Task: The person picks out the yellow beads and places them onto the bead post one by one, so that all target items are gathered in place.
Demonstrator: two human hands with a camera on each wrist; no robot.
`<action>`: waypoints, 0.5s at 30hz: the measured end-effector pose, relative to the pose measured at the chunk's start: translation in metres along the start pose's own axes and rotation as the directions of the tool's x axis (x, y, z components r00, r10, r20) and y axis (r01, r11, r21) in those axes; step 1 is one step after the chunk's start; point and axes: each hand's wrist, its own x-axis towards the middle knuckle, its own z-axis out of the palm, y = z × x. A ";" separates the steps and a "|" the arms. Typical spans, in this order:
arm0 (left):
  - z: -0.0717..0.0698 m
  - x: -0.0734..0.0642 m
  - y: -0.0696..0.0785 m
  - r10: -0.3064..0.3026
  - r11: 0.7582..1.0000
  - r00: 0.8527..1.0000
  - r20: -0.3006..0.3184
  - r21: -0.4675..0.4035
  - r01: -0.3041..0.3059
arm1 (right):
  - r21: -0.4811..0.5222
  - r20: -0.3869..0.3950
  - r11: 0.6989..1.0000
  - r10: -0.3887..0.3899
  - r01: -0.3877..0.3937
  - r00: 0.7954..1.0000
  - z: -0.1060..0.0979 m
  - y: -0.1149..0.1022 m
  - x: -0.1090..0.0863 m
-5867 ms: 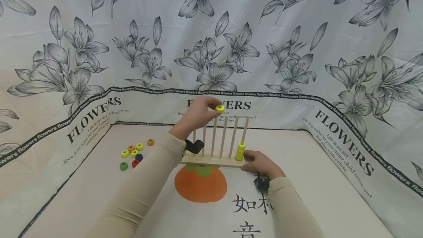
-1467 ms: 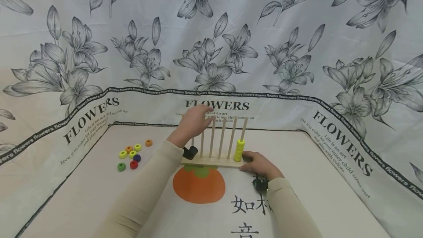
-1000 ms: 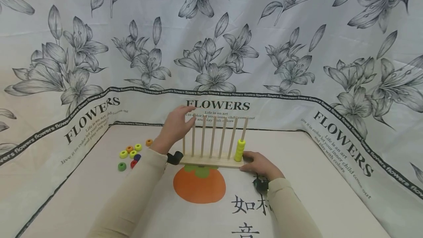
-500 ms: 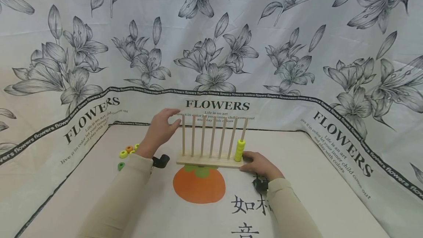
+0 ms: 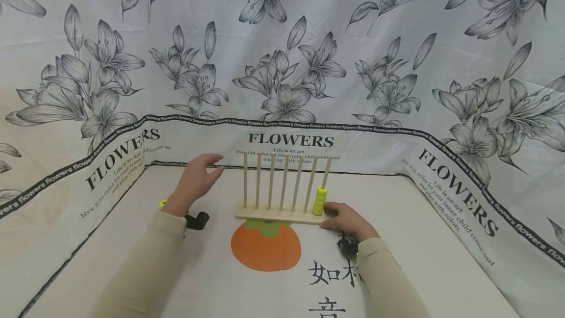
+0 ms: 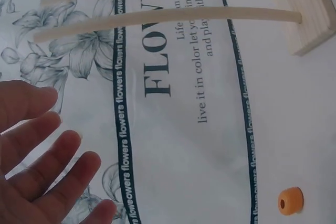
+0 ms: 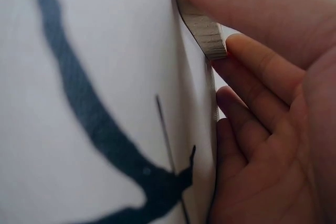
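A wooden peg rack (image 5: 282, 214) stands on the table with a row of upright pegs. Several yellow beads (image 5: 320, 201) are stacked on its rightmost peg; the other pegs carry none. My right hand (image 5: 350, 220) holds the right end of the base, thumb in front and fingers behind, as the right wrist view shows. Left of the rack, my left hand (image 5: 196, 180) is raised above the table with its fingers spread and nothing in them. An orange bead (image 6: 291, 201) lies on the table in the left wrist view. My left wrist mostly hides the loose beads behind it.
A yellow bead (image 5: 163, 204) peeks out beside the left wrist. The white tablecloth (image 5: 265, 293) bears a printed orange persimmon (image 5: 266, 247) and black characters. A flower-printed curtain (image 5: 291, 63) rises behind and at both sides.
The left hand held a yellow bead above the rack; that bead now tops the stack on the rightmost peg. Emptied, the left hand moved left and down. The right hand stayed put.
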 end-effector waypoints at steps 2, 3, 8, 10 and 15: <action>-0.001 -0.002 -0.007 -0.018 1.000 1.000 0.003 -0.005 0.018 | 0.008 0.001 1.000 0.007 -0.007 1.000 0.000 0.000 0.000; -0.002 -0.002 -0.010 -0.029 1.000 1.000 0.006 -0.008 0.029 | 0.009 0.001 1.000 0.007 -0.007 1.000 0.000 0.000 0.000; -0.004 -0.007 -0.023 -0.102 0.994 0.994 0.048 -0.028 0.103 | 0.016 -0.001 1.000 0.000 0.000 1.000 0.000 0.002 0.003; -0.004 -0.008 -0.029 -0.123 0.992 0.990 0.062 -0.024 0.125 | 0.012 -0.001 1.000 -0.009 0.009 1.000 -0.001 0.003 0.003; -0.007 -0.012 -0.045 -0.167 0.986 0.982 0.090 0.005 0.167 | 0.008 0.002 1.000 -0.012 0.012 1.000 -0.001 0.002 0.002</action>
